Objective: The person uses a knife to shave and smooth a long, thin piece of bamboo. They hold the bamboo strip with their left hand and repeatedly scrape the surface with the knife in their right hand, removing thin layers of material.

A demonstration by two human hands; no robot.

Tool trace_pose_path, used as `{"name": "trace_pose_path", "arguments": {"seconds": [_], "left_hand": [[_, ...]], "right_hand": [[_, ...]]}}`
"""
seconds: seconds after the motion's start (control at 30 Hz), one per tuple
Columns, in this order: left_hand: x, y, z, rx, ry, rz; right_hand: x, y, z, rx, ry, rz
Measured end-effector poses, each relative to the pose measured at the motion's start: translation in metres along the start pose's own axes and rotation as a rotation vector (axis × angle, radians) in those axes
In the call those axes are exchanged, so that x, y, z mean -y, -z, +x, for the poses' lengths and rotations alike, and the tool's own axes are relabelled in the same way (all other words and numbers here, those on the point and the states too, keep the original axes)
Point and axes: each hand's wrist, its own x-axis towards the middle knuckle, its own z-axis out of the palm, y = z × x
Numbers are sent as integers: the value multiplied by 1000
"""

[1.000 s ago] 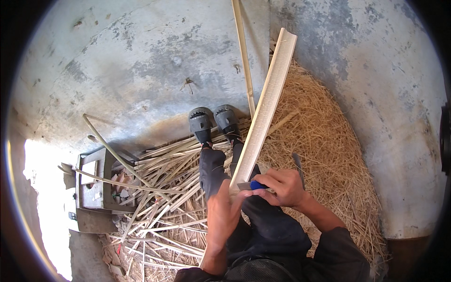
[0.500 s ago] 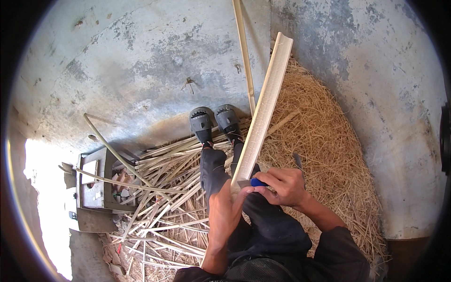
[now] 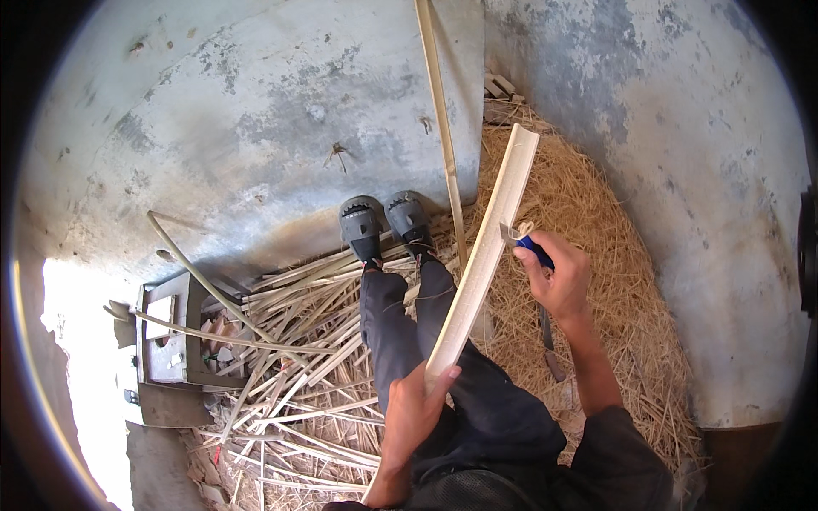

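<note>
A long split piece of bamboo (image 3: pixel 490 264), pale and hollowed like a trough, slants up and away from my lap. My left hand (image 3: pixel 415 410) is closed around its near end, thumb on the edge. In my right hand (image 3: pixel 562 277) is a knife (image 3: pixel 535 252) with a blue handle. Its short blade meets the bamboo's right edge, past the middle toward the far end. A thin curled shaving (image 3: pixel 526 228) sits beside the blade.
Bamboo strips (image 3: pixel 315 366) lie heaped left of my legs, with a battered box (image 3: pixel 175 341) beyond. Fine shavings (image 3: pixel 605 255) pile on the right, a long dark blade (image 3: pixel 548 332) among them. One tall strip (image 3: pixel 440 111) leans on the worn wall (image 3: pixel 281 111).
My right hand has moved the knife away from my left hand, up along the bamboo's right edge. The bamboo has come nearer to me, and a shaving now curls at the blade.
</note>
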Motion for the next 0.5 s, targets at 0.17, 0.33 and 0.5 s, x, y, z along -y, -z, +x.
{"name": "trace_pose_path", "arguments": {"seconds": [0.17,0.33,0.5], "left_hand": [[-2,7,-3,-17,-14,65],[-7,14,-1,-53,-87,94],[-9,15,-3,-51,-87,141]], "right_hand": [[-12,-2,-3,25,64,22],[-9,-3,-3,55,68,76],[-13,-1,-3,116,120,98]]}}
